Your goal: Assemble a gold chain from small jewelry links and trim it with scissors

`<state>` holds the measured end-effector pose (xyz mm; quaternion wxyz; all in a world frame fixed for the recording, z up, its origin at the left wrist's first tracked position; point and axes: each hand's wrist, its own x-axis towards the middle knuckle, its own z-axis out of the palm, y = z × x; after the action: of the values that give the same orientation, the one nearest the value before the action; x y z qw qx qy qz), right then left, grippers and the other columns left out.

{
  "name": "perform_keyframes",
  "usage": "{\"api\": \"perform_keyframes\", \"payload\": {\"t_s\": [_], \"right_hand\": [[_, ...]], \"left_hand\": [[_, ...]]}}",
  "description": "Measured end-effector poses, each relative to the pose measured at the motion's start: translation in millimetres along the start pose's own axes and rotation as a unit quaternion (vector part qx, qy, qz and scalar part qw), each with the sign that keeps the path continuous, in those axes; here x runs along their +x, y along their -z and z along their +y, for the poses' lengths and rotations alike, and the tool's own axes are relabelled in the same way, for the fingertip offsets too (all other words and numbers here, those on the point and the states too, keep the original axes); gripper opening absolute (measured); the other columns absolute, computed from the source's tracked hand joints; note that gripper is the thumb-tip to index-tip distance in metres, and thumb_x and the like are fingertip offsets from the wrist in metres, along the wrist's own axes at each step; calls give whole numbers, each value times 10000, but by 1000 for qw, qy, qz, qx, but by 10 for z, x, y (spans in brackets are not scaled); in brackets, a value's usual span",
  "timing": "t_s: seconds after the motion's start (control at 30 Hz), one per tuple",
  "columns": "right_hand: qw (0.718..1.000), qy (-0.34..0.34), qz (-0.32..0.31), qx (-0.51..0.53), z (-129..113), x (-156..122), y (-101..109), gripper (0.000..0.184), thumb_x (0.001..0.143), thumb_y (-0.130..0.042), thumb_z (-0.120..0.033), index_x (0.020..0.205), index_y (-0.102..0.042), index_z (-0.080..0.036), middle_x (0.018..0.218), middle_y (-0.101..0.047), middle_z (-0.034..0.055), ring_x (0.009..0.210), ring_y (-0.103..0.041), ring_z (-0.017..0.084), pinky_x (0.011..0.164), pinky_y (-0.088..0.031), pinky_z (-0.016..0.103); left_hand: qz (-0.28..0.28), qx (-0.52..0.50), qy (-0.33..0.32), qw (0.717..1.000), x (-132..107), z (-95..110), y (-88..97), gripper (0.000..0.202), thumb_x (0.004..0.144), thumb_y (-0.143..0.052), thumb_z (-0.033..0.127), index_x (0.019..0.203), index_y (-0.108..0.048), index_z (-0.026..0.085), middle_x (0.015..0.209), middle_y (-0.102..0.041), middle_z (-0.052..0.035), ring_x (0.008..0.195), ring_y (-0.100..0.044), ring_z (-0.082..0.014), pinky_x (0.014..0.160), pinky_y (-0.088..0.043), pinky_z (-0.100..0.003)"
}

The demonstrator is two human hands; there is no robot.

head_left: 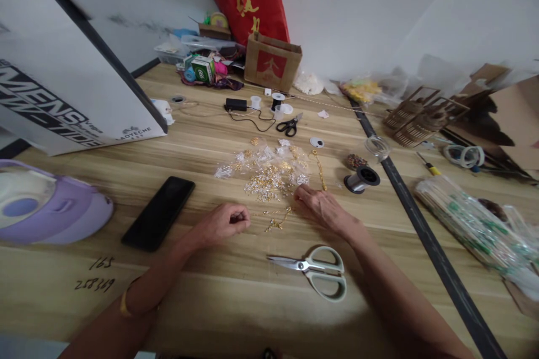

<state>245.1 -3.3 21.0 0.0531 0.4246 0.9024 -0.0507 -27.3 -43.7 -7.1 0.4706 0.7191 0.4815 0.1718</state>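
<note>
My left hand (222, 222) rests on the wooden table (236, 291) with its fingers curled in a pinch; what it holds is too small to name. A short gold chain piece (277, 220) lies just to its right. My right hand (319, 206) lies palm down, fingers together, with its fingertips at the near edge of a heap of small gold and clear beads in plastic bags (269, 171). A longer gold chain (320, 171) lies beside that heap.
Pale green scissors (318, 272) lie in front of my hands. A black phone (159, 212) and a purple cap (46, 205) are at left, a white shopping bag (63, 78) behind them. A wire spool (362, 179), black scissors (289, 124) and a bundle of sticks (475, 227) lie further off.
</note>
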Motion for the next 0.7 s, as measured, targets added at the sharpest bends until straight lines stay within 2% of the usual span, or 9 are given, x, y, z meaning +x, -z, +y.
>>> {"api": "perform_keyframes", "payload": {"t_s": [0.07, 0.17, 0.27, 0.43, 0.53, 0.7], "right_hand": [[1000, -9, -10, -28, 31, 7, -28, 157, 948, -357, -152, 965, -513, -163, 992, -596, 82, 709, -581, 125, 538, -276, 239], [992, -76, -25, -94, 119, 10, -64, 214, 927, -354, -106, 1049, -519, -168, 1042, -589, 113, 700, -598, 142, 515, -259, 252], [984, -122, -43, -123, 204, -1, -55, 227, 922, -352, -115, 1007, -557, -162, 1003, -600, 124, 707, -603, 154, 517, -259, 256], [991, -76, -42, -106, 164, -2, -29, 220, 935, -353, -147, 961, -571, -162, 1002, -604, 107, 703, -575, 141, 533, -267, 242], [993, -31, -44, -102, 71, 17, -57, 218, 922, -362, -106, 933, -576, -146, 994, -599, 109, 716, -561, 145, 530, -281, 247], [994, 2, -36, -101, 14, 35, -120, 199, 888, -398, -63, 921, -581, -134, 987, -594, 122, 750, -550, 180, 560, -344, 269]], "left_hand": [[0, 2, 4, 1000, -2, 11, 3, 145, 755, -516, 259, 685, -555, 139, 567, -506, 35, 531, -436, -86, 506, -333, -183], [3, 3, 5, 1000, 1, 6, 2, 150, 751, -523, 268, 681, -555, 139, 558, -506, 36, 525, -433, -87, 506, -334, -186], [4, -3, -1, 1000, 9, -25, -4, 150, 755, -522, 272, 690, -560, 141, 556, -504, 40, 522, -434, -86, 507, -338, -185], [5, -4, -3, 1000, 9, -32, -6, 154, 758, -523, 269, 681, -557, 140, 553, -495, 43, 517, -424, -81, 499, -330, -180], [11, -2, -2, 1000, 2, 1, -5, 149, 759, -522, 262, 685, -560, 139, 560, -498, 42, 521, -421, -79, 497, -332, -178], [24, -12, -6, 1000, 41, 11, -34, 133, 756, -522, 242, 693, -562, 133, 560, -493, 39, 525, -420, -79, 495, -335, -177]]}}
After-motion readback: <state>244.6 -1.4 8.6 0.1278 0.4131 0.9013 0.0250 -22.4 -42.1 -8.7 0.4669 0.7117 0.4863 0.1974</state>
